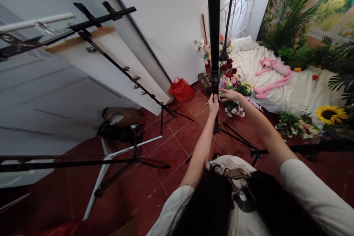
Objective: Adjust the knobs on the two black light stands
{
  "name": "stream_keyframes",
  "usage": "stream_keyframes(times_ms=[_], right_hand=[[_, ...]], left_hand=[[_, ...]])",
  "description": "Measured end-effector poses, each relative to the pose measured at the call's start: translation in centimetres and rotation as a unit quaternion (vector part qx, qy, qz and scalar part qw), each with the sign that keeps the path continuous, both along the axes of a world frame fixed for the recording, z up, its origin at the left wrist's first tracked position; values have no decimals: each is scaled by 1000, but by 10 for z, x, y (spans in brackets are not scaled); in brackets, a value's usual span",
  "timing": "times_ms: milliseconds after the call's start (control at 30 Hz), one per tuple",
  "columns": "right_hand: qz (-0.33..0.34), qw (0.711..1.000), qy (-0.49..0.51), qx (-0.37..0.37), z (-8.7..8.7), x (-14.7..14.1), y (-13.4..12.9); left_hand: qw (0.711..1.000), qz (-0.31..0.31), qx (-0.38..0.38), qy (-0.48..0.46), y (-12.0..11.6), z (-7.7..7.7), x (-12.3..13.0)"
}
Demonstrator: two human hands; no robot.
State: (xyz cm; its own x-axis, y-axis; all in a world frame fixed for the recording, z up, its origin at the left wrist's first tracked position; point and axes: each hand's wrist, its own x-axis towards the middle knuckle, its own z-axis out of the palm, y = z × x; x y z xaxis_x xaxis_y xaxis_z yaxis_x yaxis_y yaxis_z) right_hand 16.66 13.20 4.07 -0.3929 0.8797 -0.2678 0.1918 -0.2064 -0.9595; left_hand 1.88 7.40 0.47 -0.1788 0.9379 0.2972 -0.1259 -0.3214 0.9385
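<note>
A black light stand [214, 25] rises upright in front of me, its tripod legs [238, 134] spread on the tiles. My left hand [214, 104] is wrapped around its pole just below a black collar [215, 76]. On the pole's other side, my right hand [230, 94] reaches in with its fingers stretched out. Its fingertips are close to the pole; whether they touch it I cannot make out. A black cable with a thick plug-like end [224, 54] hangs beside the pole above my right hand.
Flower bunches [231, 77] stand behind the pole. To the right are a white-covered bed [298, 96], a pink plush toy [276, 70] and a sunflower [330, 113]. A red bag [181, 90], a clipped white board [132, 70] and more stand legs [135, 160] occupy the left.
</note>
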Motion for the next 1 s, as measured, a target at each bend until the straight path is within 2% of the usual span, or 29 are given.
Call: stream_keyframes(times_ms=[100, 300, 500, 600, 667, 767, 900, 1000], right_hand=[[-59, 994, 72, -50, -1, 3, -14], [-114, 970, 209, -57, -2, -5, -39], [-208, 949, 238, 15, -2, -13, -30], [-194, 956, 214, 51, 4, -13, -31], [-133, 969, 193, 84, 14, -14, -37], [-64, 974, 136, 169, 40, -25, -45], [-77, 938, 65, 331, 87, -54, -38], [-85, 912, 43, 399, 115, -73, -24]], left_hand=[[1000, -1, 0, 1, -1, 1, 0], [1000, 4, 0, -2, -1, 2, 1], [1000, 1, 2, 13, -1, 3, 0], [1000, 10, -7, 18, -1, 4, 1], [1000, 13, -11, 14, -1, 3, 1], [1000, 13, -11, 8, 1, 3, 1], [1000, 5, -6, 10, 0, 4, -1], [1000, 2, -9, 9, -2, 6, -1]])
